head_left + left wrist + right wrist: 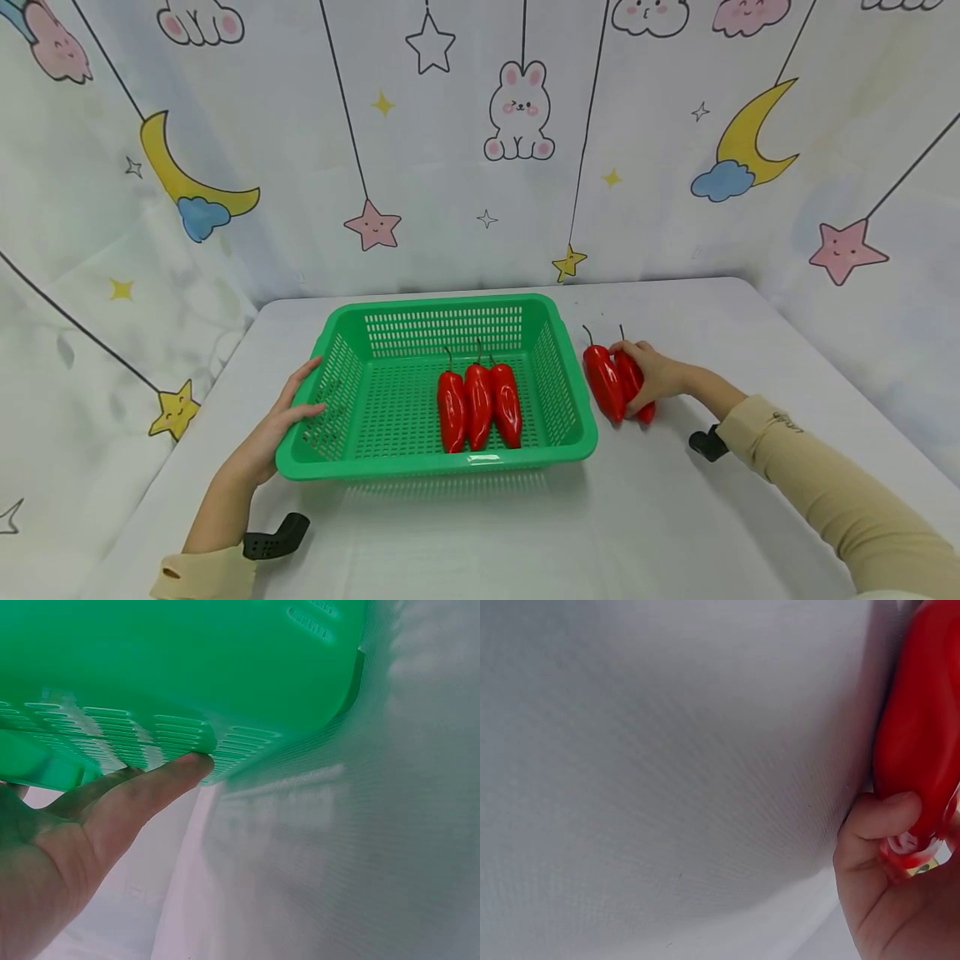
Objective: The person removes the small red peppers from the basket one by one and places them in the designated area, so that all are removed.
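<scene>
A green plastic basket (390,468) with slotted walls holds three red chili peppers (477,404), lying side by side on the right of its floor. My left hand (273,429) grips its left side, digits over the rim; in the left wrist view, a finger (161,787) lies against the slotted outer wall. Right of the basket, two more glossy red chili peppers lie on the table. My right hand (654,375) holds the right-hand pepper (628,372), partly covering it. The other pepper (603,385) lies close beside it. A curled thumb (889,814) presses the held pepper (922,720) in the right wrist view.
A white cloth covers the table (450,550), which reaches back to a hanging curtain (442,183) printed with moons, stars and a rabbit. Each wrist carries a small black camera mount, seen below the left wrist (276,537) and near the right cuff (708,443).
</scene>
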A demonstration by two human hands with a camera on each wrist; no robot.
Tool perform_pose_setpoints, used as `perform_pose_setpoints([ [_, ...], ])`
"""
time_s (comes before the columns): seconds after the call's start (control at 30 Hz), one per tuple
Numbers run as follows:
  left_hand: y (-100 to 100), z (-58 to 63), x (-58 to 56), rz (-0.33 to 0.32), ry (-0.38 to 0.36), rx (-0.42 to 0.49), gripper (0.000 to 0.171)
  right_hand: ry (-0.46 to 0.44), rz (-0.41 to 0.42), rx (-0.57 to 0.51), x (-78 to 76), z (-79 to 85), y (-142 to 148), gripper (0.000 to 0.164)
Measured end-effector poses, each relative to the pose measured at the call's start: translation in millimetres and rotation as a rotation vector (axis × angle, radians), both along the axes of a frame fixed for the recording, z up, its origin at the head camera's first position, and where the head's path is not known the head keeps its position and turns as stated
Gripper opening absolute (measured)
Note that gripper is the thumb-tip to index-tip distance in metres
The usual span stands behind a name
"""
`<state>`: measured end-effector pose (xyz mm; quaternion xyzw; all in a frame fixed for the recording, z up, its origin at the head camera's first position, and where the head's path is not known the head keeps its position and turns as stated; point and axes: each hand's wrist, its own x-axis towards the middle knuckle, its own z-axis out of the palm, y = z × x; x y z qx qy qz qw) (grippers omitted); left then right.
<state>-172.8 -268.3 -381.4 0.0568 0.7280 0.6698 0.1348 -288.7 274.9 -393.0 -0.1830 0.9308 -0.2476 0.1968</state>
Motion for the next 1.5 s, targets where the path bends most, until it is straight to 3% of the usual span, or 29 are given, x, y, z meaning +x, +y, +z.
perform_pose_setpoints([
  [0.57,0,-1.7,0.6,-0.005,0.002,0.005,0.066,0.062,0.007,-0.015,5.0,2.6,2,0.098],
  [0.97,-1,-0.9,-0.4,-0.011,0.003,0.004,0.066,0.038,-0.024,-0.095,10.6,14.3,6,0.099],
  [1.5,-1,-0.7,-0.2,-0.014,0.010,0.010,0.066,0.098,-0.017,-0.181,16.4,35.9,10,0.096],
])
